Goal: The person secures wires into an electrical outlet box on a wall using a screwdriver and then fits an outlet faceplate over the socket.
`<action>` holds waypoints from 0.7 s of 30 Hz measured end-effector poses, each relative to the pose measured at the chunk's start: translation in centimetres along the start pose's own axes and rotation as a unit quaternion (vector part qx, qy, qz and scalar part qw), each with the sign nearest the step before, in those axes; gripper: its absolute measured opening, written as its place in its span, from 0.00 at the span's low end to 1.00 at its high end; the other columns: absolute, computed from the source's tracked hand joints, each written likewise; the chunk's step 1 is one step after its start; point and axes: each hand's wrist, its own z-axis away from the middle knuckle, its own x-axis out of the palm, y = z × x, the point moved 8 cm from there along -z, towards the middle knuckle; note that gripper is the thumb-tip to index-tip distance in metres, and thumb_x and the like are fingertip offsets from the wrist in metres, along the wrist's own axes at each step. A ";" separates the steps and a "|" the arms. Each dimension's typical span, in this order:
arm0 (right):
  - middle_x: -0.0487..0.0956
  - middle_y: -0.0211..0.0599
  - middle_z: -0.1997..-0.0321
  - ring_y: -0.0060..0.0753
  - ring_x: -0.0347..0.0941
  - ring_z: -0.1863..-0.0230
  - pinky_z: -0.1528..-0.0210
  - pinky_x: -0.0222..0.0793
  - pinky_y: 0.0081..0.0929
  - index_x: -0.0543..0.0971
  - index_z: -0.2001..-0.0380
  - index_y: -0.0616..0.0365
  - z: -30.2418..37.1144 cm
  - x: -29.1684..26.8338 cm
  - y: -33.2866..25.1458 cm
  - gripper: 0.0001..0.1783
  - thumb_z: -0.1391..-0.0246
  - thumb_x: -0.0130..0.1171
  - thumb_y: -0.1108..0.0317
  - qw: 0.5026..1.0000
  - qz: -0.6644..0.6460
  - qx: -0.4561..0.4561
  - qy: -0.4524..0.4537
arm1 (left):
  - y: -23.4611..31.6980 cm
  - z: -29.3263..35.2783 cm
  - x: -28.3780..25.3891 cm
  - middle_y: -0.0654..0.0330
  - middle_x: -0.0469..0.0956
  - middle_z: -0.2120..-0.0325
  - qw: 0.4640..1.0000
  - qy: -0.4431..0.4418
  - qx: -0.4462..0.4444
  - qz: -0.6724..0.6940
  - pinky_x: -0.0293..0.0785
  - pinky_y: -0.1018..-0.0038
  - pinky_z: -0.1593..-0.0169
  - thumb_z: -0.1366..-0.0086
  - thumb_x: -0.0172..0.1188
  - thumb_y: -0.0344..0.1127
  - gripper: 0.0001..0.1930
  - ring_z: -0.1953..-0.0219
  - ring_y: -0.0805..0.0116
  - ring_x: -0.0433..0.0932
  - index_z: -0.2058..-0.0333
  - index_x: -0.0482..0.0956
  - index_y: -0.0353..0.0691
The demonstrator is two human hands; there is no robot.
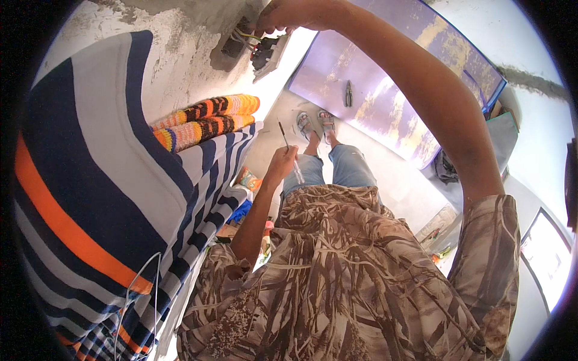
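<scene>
My left hand (282, 162) is closed around a slim screwdriver (283, 133) with a clear handle, its dark shaft pointing up. My right arm reaches across to the wall, where my right hand (301, 14) is curled at the top edge of the view. Its fingertips are beside several wires (245, 35) and just above an electrical switch or socket unit (265, 53) with black modules and a white plate. What those fingers pinch is hidden. The wires run from a recessed wall box (227, 50) to the unit, which hangs out from the wall.
Pliers (348, 94) lie on a worn purple board (385, 90) beyond my feet. At left, a striped cloth (90, 150) covers something large, with rolled orange knitted fabric (208, 123) against the wall and a thin white cable (158, 289) in front. A dark bundle (445, 167) sits at right.
</scene>
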 end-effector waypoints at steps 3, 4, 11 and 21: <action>0.83 0.40 0.66 0.34 0.75 0.65 0.59 0.70 0.32 0.84 0.63 0.59 -0.3 -0.4 1.1 0.18 0.51 0.61 0.56 0.962 -0.079 -0.249 -0.081 | 0.9 -0.5 0.4 0.68 0.62 0.89 1.000 -0.016 0.005 -0.014 0.59 0.74 0.81 0.34 0.49 0.51 0.22 0.88 0.76 0.63 0.79 0.74 0.39; 0.83 0.41 0.65 0.34 0.75 0.65 0.59 0.70 0.32 0.84 0.62 0.59 -1.1 0.0 1.3 0.19 0.51 0.61 0.56 0.984 -0.057 -0.158 -0.060 | 0.2 -0.5 0.2 0.67 0.63 0.89 1.000 -0.010 0.002 -0.011 0.59 0.74 0.81 0.34 0.49 0.51 0.22 0.88 0.76 0.63 0.79 0.74 0.39; 0.82 0.42 0.65 0.37 0.76 0.64 0.60 0.70 0.33 0.82 0.63 0.63 1.9 -0.4 -1.7 0.21 0.49 0.60 0.54 0.997 0.065 0.028 0.015 | -0.7 -0.7 0.3 0.66 0.65 0.88 1.000 0.000 -0.004 0.006 0.59 0.74 0.81 0.34 0.49 0.51 0.23 0.87 0.75 0.63 0.80 0.73 0.39; 0.80 0.30 0.68 0.24 0.72 0.67 0.68 0.65 0.24 0.82 0.61 0.57 9.0 -0.9 12.8 0.20 0.44 0.58 0.51 0.994 -0.038 0.033 0.100 | -0.9 -1.1 0.3 0.68 0.66 0.86 0.987 0.029 0.019 0.160 0.58 0.77 0.80 0.34 0.50 0.47 0.18 0.85 0.78 0.62 0.76 0.74 0.39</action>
